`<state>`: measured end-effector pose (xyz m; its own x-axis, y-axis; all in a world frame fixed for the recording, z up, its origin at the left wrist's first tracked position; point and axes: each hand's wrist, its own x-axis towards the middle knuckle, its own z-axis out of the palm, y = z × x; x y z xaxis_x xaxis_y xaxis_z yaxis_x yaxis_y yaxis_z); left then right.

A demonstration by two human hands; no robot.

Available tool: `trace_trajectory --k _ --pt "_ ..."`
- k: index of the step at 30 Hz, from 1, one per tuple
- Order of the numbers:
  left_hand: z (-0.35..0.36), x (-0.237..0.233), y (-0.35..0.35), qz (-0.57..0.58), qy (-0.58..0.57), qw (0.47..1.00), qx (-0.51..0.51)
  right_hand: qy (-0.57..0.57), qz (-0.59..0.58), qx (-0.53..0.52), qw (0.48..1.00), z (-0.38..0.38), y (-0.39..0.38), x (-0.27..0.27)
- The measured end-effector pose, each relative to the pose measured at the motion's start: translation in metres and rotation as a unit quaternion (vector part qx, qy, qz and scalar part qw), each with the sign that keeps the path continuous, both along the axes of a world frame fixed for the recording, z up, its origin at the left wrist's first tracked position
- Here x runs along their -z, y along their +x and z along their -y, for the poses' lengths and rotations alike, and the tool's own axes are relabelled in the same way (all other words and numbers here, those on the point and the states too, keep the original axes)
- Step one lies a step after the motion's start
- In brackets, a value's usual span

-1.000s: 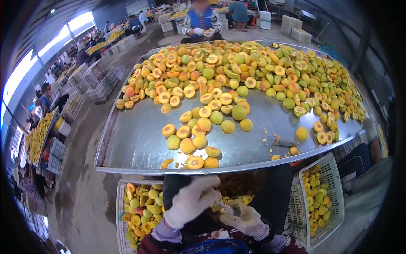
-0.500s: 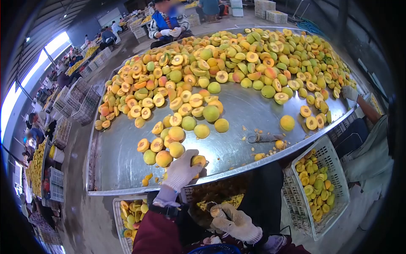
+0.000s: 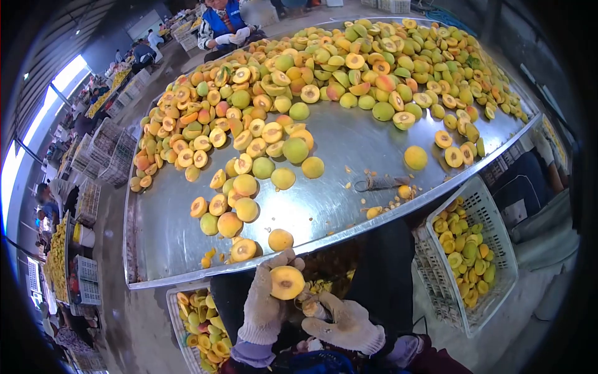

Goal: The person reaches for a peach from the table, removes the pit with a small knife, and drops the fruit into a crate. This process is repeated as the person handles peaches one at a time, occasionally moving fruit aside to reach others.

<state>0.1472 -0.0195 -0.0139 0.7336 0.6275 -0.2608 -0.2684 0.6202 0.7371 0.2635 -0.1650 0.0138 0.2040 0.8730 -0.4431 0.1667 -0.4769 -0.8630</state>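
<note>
My left hand [image 3: 259, 306], in a whitish glove, is closed around a peach half [image 3: 287, 283] with its cut face and brown pit area turned up. Just right of it, my gloved right hand [image 3: 346, 326] grips a pitting tool with a wrapped handle [image 3: 314, 307]; its working end is partly hidden near the fruit. Both hands are over my lap, in front of the metal table [image 3: 336, 140]. Closest on the tabletop are a whole-looking peach [image 3: 280, 240] and a cut peach [image 3: 243, 250].
A big heap of peaches [image 3: 349, 68] covers the table's far side. Another loop-ended tool [image 3: 387, 182] lies near the front edge. Crates of peach halves stand at lower left [image 3: 171, 305] and right [image 3: 507, 268]. A person in a blue vest [image 3: 223, 23] works opposite; another sits at right.
My left hand has come back from the tabletop to my lap, bringing a peach half beside the tool. My right hand stays nearly in place. The view has shifted slightly.
</note>
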Motion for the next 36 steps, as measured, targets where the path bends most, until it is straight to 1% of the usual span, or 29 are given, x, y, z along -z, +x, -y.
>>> trace_trajectory --k 1,2,4,6,10,12,13,15,16,17,18,19,20,21,22,23,24,25,26,27,28,29,30,32,33,34,35,36 --pt "0.003 0.006 -0.002 -0.013 -0.011 1.000 0.001 -0.001 -0.001 0.001 1.000 0.000 -0.001 0.002" --pt "0.009 0.002 -0.001 -0.015 -0.013 1.000 0.004 -0.008 0.010 -0.005 1.000 0.001 -0.003 0.007" --pt "0.020 -0.010 0.003 0.001 0.020 1.000 -0.014 -0.016 0.021 -0.013 1.000 0.002 -0.004 0.011" --pt "0.022 -0.009 0.002 0.000 0.005 1.000 -0.031 0.006 0.033 -0.008 0.999 0.003 -0.005 0.011" --pt "0.027 -0.011 0.002 -0.016 -0.017 0.999 -0.049 -0.007 0.033 -0.013 0.999 0.002 -0.005 0.001" --pt "0.031 -0.014 0.005 -0.013 -0.023 0.998 -0.056 0.024 -0.019 0.015 0.999 0.004 -0.005 -0.001" --pt "0.033 -0.014 0.006 -0.012 -0.015 0.997 -0.068 0.024 -0.020 0.016 0.999 0.004 -0.006 0.000" --pt "0.038 -0.013 0.009 -0.012 -0.009 0.997 -0.079 0.068 -0.026 0.064 0.995 0.007 -0.009 0.004" --pt "0.041 -0.011 0.010 -0.010 0.026 0.996 -0.083 0.067 -0.027 0.065 0.995 0.008 -0.009 0.007" --pt "0.043 -0.010 0.011 -0.008 0.061 0.994 -0.086 0.089 0.019 0.036 0.995 0.010 -0.009 0.009" --pt "0.046 -0.011 0.012 -0.009 0.061 0.994 -0.086 0.111 0.064 0.007 0.992 0.011 -0.009 0.010" --pt "0.048 -0.015 0.013 -0.011 0.087 0.992 -0.091 0.111 0.064 0.008 0.992 0.011 -0.009 0.009" --pt "0.051 -0.017 0.014 -0.012 0.113 0.989 -0.096 0.086 0.038 0.009 0.995 0.011 -0.008 0.008" --pt "0.054 -0.019 0.016 -0.013 0.113 0.989 -0.095 0.062 0.013 0.011 0.998 0.011 -0.008 0.008" --pt "0.058 -0.019 0.016 -0.019 0.145 0.983 -0.108 0.062 0.012 0.012 0.998 0.012 -0.009 0.011" --pt "0.060 -0.019 0.016 -0.025 0.176 0.977 -0.121 0.072 -0.074 0.013 0.995 0.012 -0.011 0.017" --pt "0.062 -0.018 0.012 -0.026 0.176 0.977 -0.121 0.082 -0.161 0.015 0.983 0.012 -0.012 0.019" --pt "0.062 -0.017 0.006 -0.031 0.164 0.981 -0.096 0.082 -0.161 0.015 0.983 0.013 -0.010 0.016" --pt "0.062 -0.016 0.002 -0.036 0.152 0.985 -0.072 0.028 -0.293 0.014 0.956 0.013 -0.006 0.006" --pt "0.060 -0.016 0.000 -0.036 0.150 0.985 -0.071 -0.028 -0.419 0.014 0.907 0.013 -0.004 0.001" --pt "0.058 -0.017 -0.001 -0.048 0.173 0.983 -0.048 -0.029 -0.418 0.016 0.908 0.015 -0.003 0.003" --pt "0.055 -0.018 -0.002 -0.059 0.197 0.978 -0.022 -0.029 -0.483 0.017 0.875 0.016 -0.002 0.009" --pt "0.050 -0.019 -0.003 -0.058 0.197 0.979 -0.019 -0.029 -0.546 0.017 0.837 0.018 -0.002 0.012" --pt "0.040 -0.023 0.000 -0.081 0.269 0.958 0.064 -0.015 -0.550 0.028 0.834 0.019 0.001 0.012" --pt "0.040 -0.029 0.004 -0.082 0.270 0.957 0.062 -0.004 -0.558 0.040 0.829 0.020 0.001 0.013" --pt "0.040 -0.039 0.008 -0.051 0.240 0.968 0.058 -0.005 -0.559 0.038 0.828 0.020 0.002 0.010" --pt "0.042 -0.044 0.011 -0.019 0.209 0.976 0.053 -0.016 -0.527 0.056 0.848 0.020 0.004 0.006" --pt "0.044 -0.043 0.009 -0.020 0.210 0.976 0.053 -0.027 -0.495 0.076 0.865 0.020 0.005 0.004"
